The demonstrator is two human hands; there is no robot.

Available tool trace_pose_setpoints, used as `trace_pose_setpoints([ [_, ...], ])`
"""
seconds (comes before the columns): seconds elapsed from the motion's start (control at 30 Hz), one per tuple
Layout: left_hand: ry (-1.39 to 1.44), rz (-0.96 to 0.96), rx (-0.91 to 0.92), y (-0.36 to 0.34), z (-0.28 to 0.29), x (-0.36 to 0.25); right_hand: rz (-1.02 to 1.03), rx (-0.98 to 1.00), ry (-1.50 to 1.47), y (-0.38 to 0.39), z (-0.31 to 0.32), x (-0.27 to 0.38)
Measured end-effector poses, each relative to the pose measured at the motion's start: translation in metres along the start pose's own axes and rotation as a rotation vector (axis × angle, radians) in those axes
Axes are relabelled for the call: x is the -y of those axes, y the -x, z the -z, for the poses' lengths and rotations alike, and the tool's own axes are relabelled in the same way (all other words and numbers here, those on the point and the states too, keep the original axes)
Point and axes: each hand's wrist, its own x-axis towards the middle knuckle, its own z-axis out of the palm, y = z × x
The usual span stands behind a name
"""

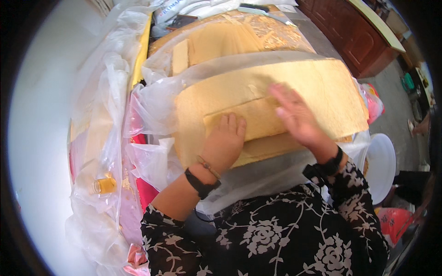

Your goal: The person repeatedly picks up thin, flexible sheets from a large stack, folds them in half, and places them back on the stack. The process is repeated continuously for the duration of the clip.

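A large, thin, pale-yellow sheet (322, 87), perhaps dough or bean curd skin, is spread in front of me. On its near middle lies a folded yellow strip (262, 120), a long flat rectangle. My left hand (224, 143) rests on the strip's left end, fingers laid down on it and holding nothing. Toward the strip's right end is my right hand (298, 117), slightly blurred, with fingers stretched out and palm turned partly sideways. Whether it touches the strip I cannot tell. A small loose flake (252, 88) sits on the sheet behind the strip.
Clear plastic film (154, 108) covers the left side and shows along the near edge. Behind are another yellow stack (221, 43), a narrow block (180, 56) and yellow shreds (276, 39). A small jar (105, 185) is at left, a white tub (381, 168) at right.
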Motion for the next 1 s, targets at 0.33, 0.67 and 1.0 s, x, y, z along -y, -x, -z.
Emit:
trace_pose_setpoints([
  [0.33, -0.024, 0.474, -0.172, -0.071, 0.024, 0.191, -0.249, 0.032, 0.589, 0.009, 0.024, -0.050],
  [0.67, 0.456, 0.676, 0.308, -0.189, -0.205, 0.390, -0.346, 0.109, 0.521, 0.003, 0.035, -0.044],
  [1.0, 0.668, 0.463, 0.105, -0.178, -0.064, 0.345, -0.240, -0.034, 0.446, 0.014, 0.025, -0.057],
])
